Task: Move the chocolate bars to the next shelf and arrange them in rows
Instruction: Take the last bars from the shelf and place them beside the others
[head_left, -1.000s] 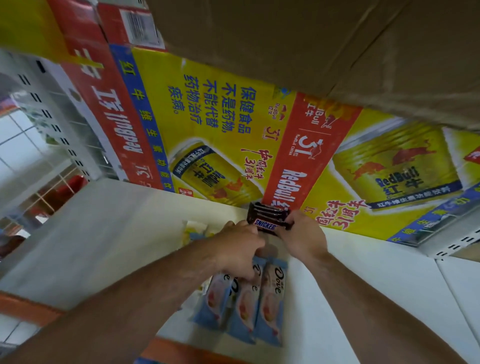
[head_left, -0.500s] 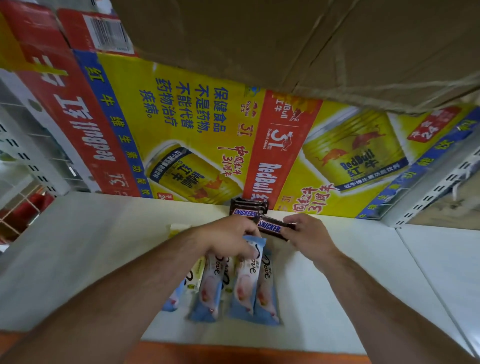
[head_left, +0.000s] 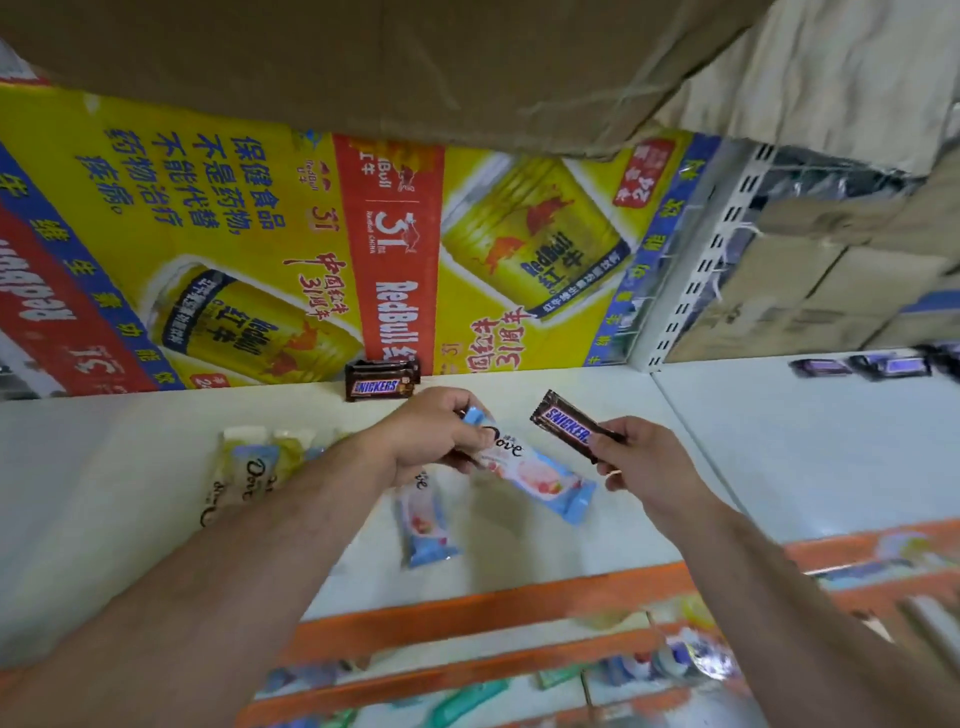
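Holding one bar each, both hands are raised over the white shelf (head_left: 130, 493), set apart with a clear gap between them.

Left hand (head_left: 434, 434): fingers closed on the upper end of a pale blue Dove bar (head_left: 530, 467). Bar slopes down to the right; its lower end hangs free above the shelf surface, slightly blurred.

Right hand (head_left: 636, 460): thumb and fingers pinched on the lower end of a brown Snickers bar (head_left: 569, 426). Bar tilted, its free end pointing up and left, clear of the shelf. The two held bars lie near each other but not touching.

On the shelf:
- Small stack of Snickers bars (head_left: 382, 382) at the back, just in front of the yellow and red Red Bull carton (head_left: 260, 234). Count in the stack unclear.
- One blue Dove bar (head_left: 426, 525) lying flat below the left hand, blurred.
- Pale yellowish Dove packs (head_left: 249, 467) left of the left forearm, partly hidden by it.

Neighbouring shelf section (head_left: 805, 441) to the right, past the seam: a few dark bars (head_left: 862, 366) near the back, too blurred to read. Brown cardboard (head_left: 363, 62) overhead.
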